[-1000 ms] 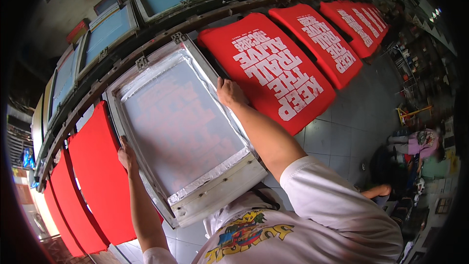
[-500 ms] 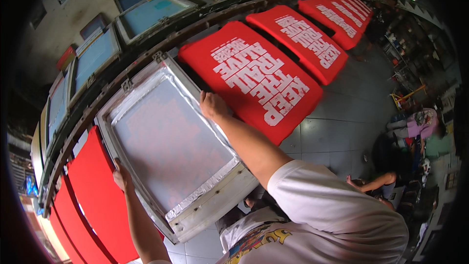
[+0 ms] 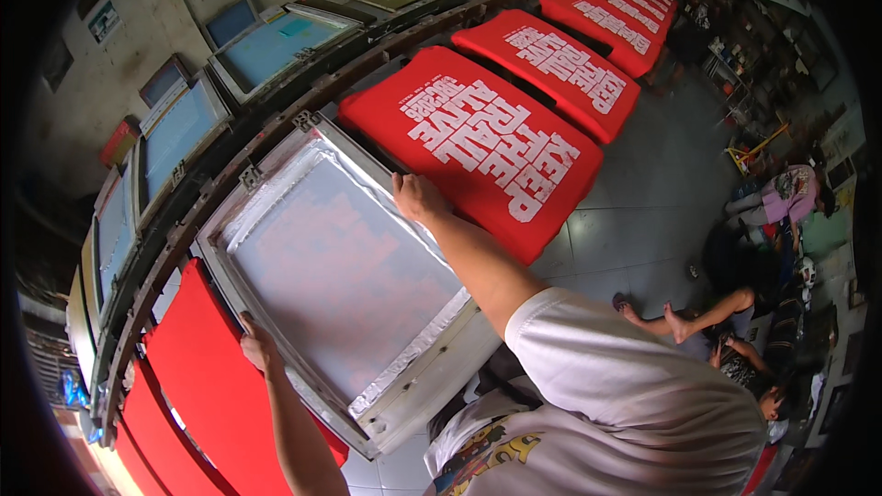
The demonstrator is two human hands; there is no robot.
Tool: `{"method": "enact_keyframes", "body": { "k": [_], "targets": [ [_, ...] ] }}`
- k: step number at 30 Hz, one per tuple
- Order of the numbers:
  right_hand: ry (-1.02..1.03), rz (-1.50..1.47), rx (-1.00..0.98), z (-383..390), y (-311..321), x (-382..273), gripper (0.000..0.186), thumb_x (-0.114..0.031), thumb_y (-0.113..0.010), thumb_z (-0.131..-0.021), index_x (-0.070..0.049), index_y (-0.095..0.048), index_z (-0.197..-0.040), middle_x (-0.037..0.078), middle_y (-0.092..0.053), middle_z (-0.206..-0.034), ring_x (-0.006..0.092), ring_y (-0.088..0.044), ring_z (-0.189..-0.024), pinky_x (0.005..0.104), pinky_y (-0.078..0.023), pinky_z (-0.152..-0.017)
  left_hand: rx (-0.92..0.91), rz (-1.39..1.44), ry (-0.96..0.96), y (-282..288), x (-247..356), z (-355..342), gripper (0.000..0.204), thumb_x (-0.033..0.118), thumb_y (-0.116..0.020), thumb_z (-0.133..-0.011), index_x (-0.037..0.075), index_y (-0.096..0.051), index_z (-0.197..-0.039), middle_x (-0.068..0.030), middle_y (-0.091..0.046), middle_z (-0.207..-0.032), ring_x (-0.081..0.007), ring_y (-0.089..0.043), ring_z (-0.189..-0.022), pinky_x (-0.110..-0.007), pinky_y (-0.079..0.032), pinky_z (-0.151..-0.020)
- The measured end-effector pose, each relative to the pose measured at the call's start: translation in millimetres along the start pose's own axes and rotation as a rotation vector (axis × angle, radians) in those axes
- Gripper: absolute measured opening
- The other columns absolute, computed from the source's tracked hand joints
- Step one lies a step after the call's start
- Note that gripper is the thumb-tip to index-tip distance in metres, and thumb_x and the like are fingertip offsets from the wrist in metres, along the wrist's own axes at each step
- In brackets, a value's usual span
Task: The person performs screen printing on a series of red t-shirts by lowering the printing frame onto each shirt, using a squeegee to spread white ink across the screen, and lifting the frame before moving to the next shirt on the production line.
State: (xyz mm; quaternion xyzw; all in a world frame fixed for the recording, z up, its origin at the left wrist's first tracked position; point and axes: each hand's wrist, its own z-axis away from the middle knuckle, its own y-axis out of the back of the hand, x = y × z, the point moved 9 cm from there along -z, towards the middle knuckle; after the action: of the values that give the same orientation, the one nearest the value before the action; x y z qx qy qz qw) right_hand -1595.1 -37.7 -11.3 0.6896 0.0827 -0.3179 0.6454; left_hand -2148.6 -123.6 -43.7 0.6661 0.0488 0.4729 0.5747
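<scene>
A: Starting at the left, finished or not?
B: Not, judging by the bare fabric. Seeing no lettering on the visible parts of the smooth, plain red cloth panels (image 3: pixel 216 372) along that side, so probably left to do.
A: And the left hand (image 3: pixel 258 346)?
B: Gripping, with curled fingers, the left edge of a grey rectangular frame with pale translucent mesh and shiny silver tape (image 3: pixel 344 280).
A: Sitting where?
B: Mid-row, between plain and lettered cloth, with metal hinge brackets (image 3: pixel 250 177) at the far end. Showing faint reddish patches through the mesh; impossible to tell whether raised or resting flush. Probably partway along the row, then.
A: Next, the right hand (image 3: pixel 420 197)?
B: Closed around the frame's right edge, just beside the neighbouring cloth.
A: Further right, done?
B: Apparently. Counting a broad red cloth panel with blocky white lettering (image 3: pixel 482 142), a second lettered red panel (image 3: pixel 556 69), and more lettered red panels (image 3: pixel 616 23) beyond. Looking fully printed; cannot tell whether dry.
</scene>
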Motion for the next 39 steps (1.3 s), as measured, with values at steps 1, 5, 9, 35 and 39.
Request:
{"method": "enact_keyframes", "body": {
  "k": [1, 5, 9, 35, 39],
  "targets": [
    [0.011, 0.019, 0.012, -4.5, -4.9, 5.6, 0.059, -0.041, -0.032, -0.108, 0.002, -0.071, -0.100, 0.030, -0.070, -0.107, 0.0462, -0.067, -0.106, 0.0528, -0.054, -0.094, 0.024, -0.013, -0.020, 0.3, 3.6, 2.2, 0.105, 0.083, -0.036, -0.092, -0.014, -0.073, -0.100, -0.0306, -0.073, -0.097, -0.0438, -0.071, -0.098, -0.052, -0.054, -0.085],
    [-0.048, 0.010, 0.056, 4.7, 1.9, -1.9, 0.060, -0.041, -0.032, -0.108, 0.003, -0.071, -0.098, 0.030, -0.070, -0.106, 0.0456, -0.067, -0.107, 0.0522, -0.053, -0.096, -0.010, 0.049, -0.006, 1.5, 1.4, 5.9, 0.095, 0.078, -0.040, -0.095, -0.012, -0.072, -0.096, -0.0344, -0.070, -0.099, -0.0488, -0.068, -0.100, -0.056, -0.052, -0.086],
    [-0.034, -0.003, 0.096, 6.1, 10.4, -5.2, 0.060, -0.041, -0.033, -0.108, 0.003, -0.072, -0.095, 0.029, -0.071, -0.100, 0.0462, -0.068, -0.102, 0.0507, -0.054, -0.093, 0.011, 0.129, -0.143, 2.3, 8.9, -0.5, 0.087, 0.072, -0.044, -0.097, -0.010, -0.071, -0.091, -0.0331, -0.069, -0.086, -0.0480, -0.068, -0.089, -0.056, -0.052, -0.081],
    [-0.092, -0.045, -0.060, 8.3, 12.8, -6.1, 0.058, -0.038, -0.033, -0.108, 0.002, -0.073, -0.093, 0.030, -0.072, -0.102, 0.0447, -0.070, -0.101, 0.0504, -0.057, -0.091, 0.038, 0.007, -0.021, 8.3, 4.4, 7.4, 0.091, 0.079, -0.044, -0.093, -0.007, -0.074, -0.093, -0.0273, -0.072, -0.087, -0.0441, -0.068, -0.087, -0.054, -0.050, -0.080],
    [-0.163, -0.085, -0.017, 18.6, 20.3, -18.5, 0.059, -0.039, -0.033, -0.108, 0.000, -0.074, -0.093, 0.029, -0.073, -0.102, 0.0448, -0.071, -0.100, 0.0522, -0.058, -0.089, 0.121, 0.074, 0.035, 25.2, -11.3, 5.2, 0.089, 0.079, -0.048, -0.090, -0.006, -0.076, -0.094, -0.0232, -0.073, -0.084, -0.0365, -0.070, -0.087, -0.051, -0.050, -0.082]
  ]
}}
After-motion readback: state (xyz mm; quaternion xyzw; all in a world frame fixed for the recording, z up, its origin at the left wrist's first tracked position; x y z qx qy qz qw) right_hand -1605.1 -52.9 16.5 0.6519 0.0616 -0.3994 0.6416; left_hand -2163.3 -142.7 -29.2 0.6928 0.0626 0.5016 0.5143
